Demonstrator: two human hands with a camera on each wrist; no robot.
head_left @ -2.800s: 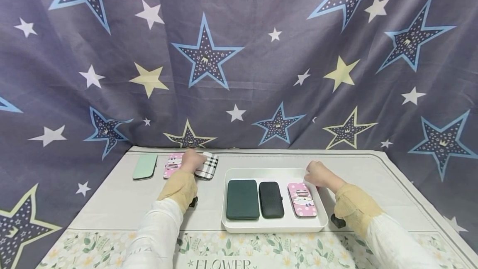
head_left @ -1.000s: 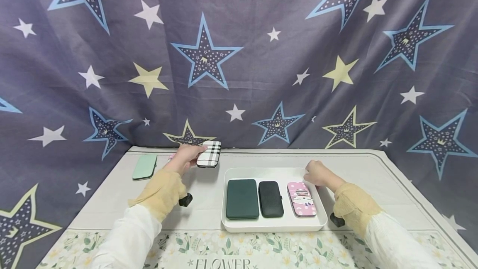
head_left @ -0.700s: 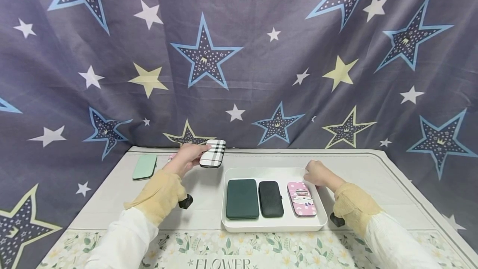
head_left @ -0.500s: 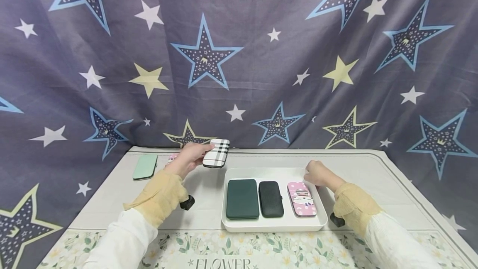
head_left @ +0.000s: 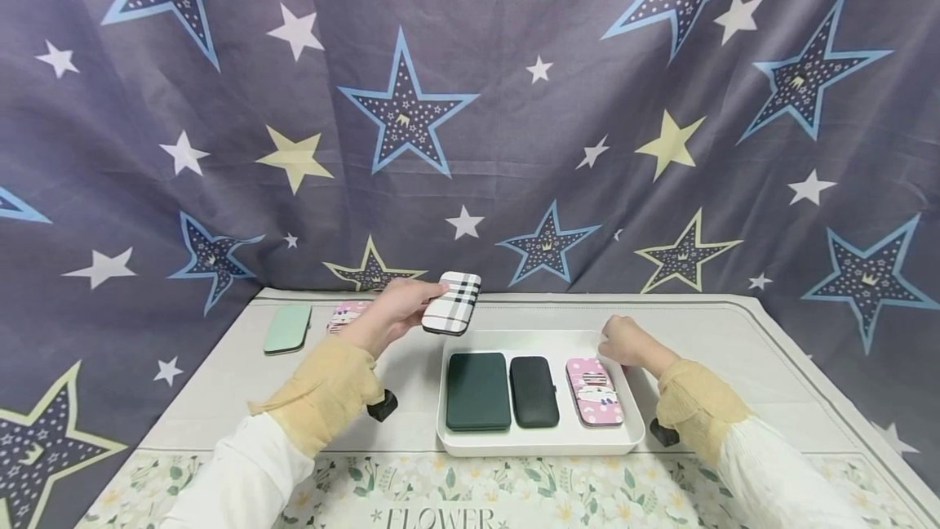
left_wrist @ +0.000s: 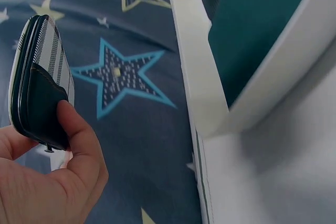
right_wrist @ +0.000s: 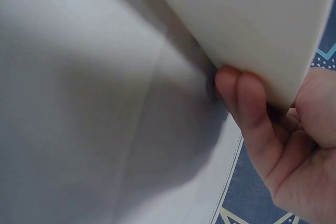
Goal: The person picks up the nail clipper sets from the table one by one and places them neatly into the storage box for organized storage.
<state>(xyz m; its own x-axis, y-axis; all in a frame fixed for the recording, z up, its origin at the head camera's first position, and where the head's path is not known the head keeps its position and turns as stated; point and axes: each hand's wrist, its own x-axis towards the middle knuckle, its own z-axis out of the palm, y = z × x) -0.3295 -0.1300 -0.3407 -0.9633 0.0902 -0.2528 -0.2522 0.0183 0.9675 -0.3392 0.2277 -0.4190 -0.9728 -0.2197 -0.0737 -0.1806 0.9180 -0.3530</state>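
Observation:
My left hand (head_left: 396, 310) pinches a small black-and-white plaid clasp case (head_left: 454, 303) by its left side, raised over the far left corner of the white tray (head_left: 543, 448). In the left wrist view the plaid case (left_wrist: 46, 77) shows its dark edge and a small metal clasp, with thumb and fingers on either side. My right hand (head_left: 629, 341) grips the tray's far right corner. The right wrist view has its fingertips against the tray's outer wall (right_wrist: 252, 19). Inside the tray lie a dark green case (head_left: 477, 392), a black case (head_left: 534, 392) and a pink cartoon case (head_left: 593, 392).
At the back left of the table lie a mint green case (head_left: 287, 328) and another pink cartoon case (head_left: 343, 316), the latter partly hidden by my left hand. A star-print curtain (head_left: 485, 145) hangs behind the table. A flower-print strip (head_left: 411, 480) runs along the front.
My left hand has lifted the plaid case off the table and carried it right to the tray's far left corner. The right hand keeps its place on the tray.

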